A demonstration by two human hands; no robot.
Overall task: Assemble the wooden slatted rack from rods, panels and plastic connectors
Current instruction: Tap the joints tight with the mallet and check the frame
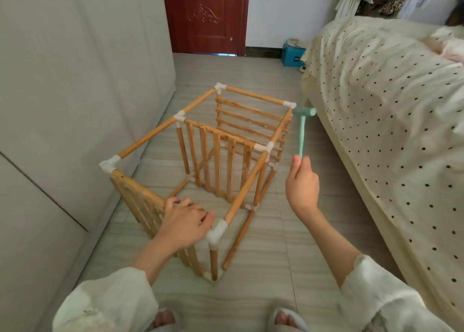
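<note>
Wooden rods and slatted panels already stand as an open box frame, the rack (pixel 200 155), on the tiled floor (pixel 276 256) right in front of my feet, its corners capped with white plastic connectors. My left hand (pixel 185 221) rests on the top edge of the near slatted panel (pixel 140 201), fingers spread and only loosely bent, just beside the near corner connector (pixel 216 232); I judge it is there to steady the frame so it does not skid or rack sideways when struck. My right hand (pixel 302 183) grips the low end of the handle of a small green mallet (pixel 302 125), head raised near the far right corner connector (pixel 289 104), which suggests I am about to tap a joint home. Holding it so far down the handle gives swing but less aim. On the right side one rod (pixel 238 236) slants from a low connector down to the floor, and looks not yet seated at its lower end. The white wardrobe wall (pixel 75 93) sits close on the left and the dotted bedspread (pixel 389 118) hangs near on the right, so there is little room to swing or to turn the frame. A red door (pixel 206 17) and a blue box (pixel 292 55) lie beyond, well apart.
</note>
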